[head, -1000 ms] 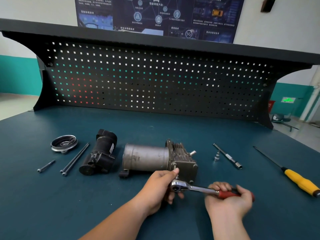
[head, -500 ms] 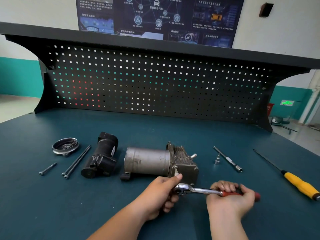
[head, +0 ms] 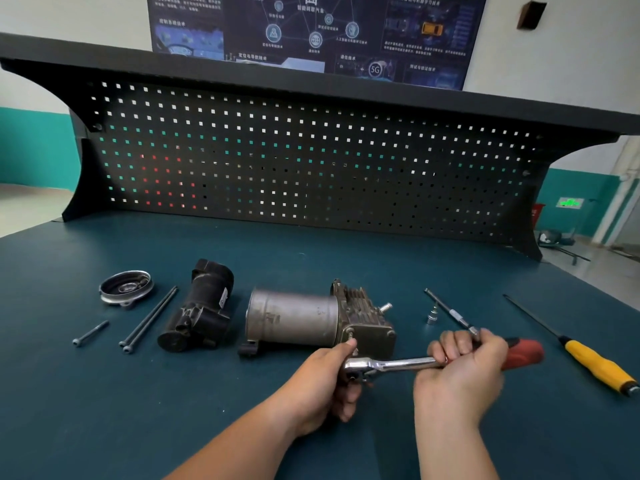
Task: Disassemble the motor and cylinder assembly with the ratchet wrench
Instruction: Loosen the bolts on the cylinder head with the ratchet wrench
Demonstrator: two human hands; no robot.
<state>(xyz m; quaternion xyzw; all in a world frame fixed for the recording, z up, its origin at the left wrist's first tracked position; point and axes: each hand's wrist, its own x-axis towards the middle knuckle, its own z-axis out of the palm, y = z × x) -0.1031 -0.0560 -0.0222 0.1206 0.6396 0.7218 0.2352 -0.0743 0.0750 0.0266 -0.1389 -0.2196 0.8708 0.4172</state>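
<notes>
The motor and cylinder assembly (head: 294,317), a grey metal can joined to a finned housing, lies on its side mid-bench. A chrome ratchet wrench (head: 391,364) with a red handle sits in front of the housing's near face. My left hand (head: 323,382) grips the wrench head, thumb up against the housing. My right hand (head: 460,372) is curled round the wrench handle, the red end sticking out to the right. The socket under the head is hidden by my fingers.
Left of the assembly lie a black motor part (head: 199,313), two long bolts (head: 149,320), a short bolt (head: 90,333) and a round metal cover (head: 126,289). To the right are an extension bar (head: 446,310), a small socket (head: 432,315) and a yellow-handled screwdriver (head: 595,363). A pegboard (head: 311,161) backs the bench.
The wrench handle has swung a little away from me, toward the back of the bench, with my right hand; my left hand stays on the wrench head. The camera has tilted slightly.
</notes>
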